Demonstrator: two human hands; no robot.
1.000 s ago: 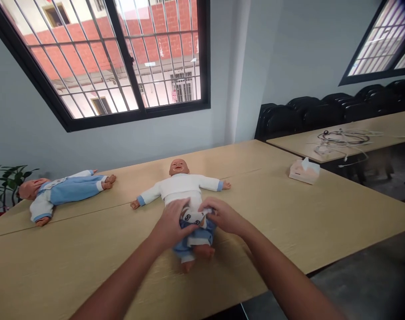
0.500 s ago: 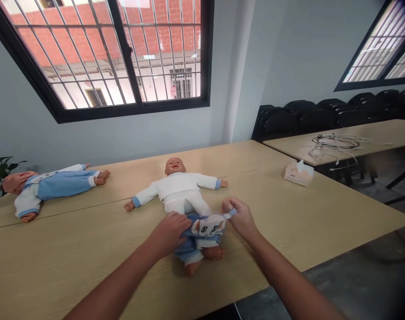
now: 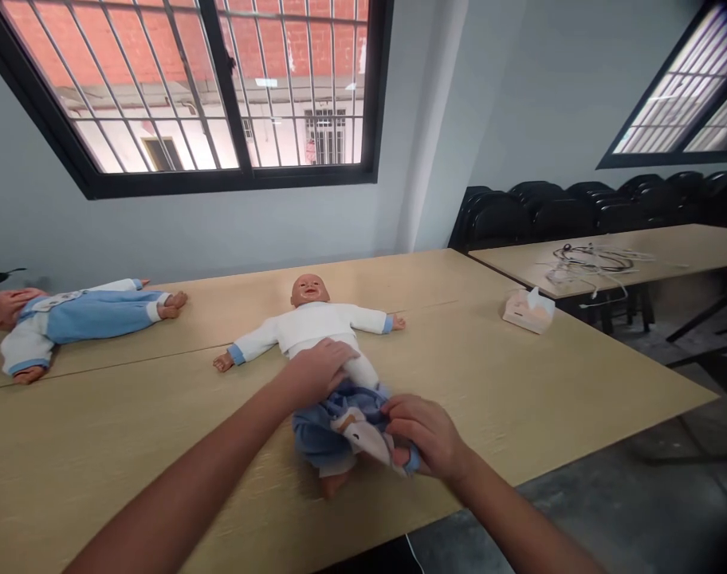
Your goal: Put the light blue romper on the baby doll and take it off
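Note:
A baby doll in a white top lies on its back on the wooden table, head toward the window. Blue overalls with a white animal-print bib are bunched around its legs. My left hand rests flat on the doll's belly, fingers spread. My right hand is closed on the bib end of the overalls near the doll's feet. One bare foot sticks out below the cloth.
A second doll in blue overalls lies at the table's far left. A tissue box sits at the right. Another table with cables and a row of black chairs stand behind.
My right hand pulled the overalls down from the doll's waist to its feet. My left hand moved up from the cloth onto the doll's belly.

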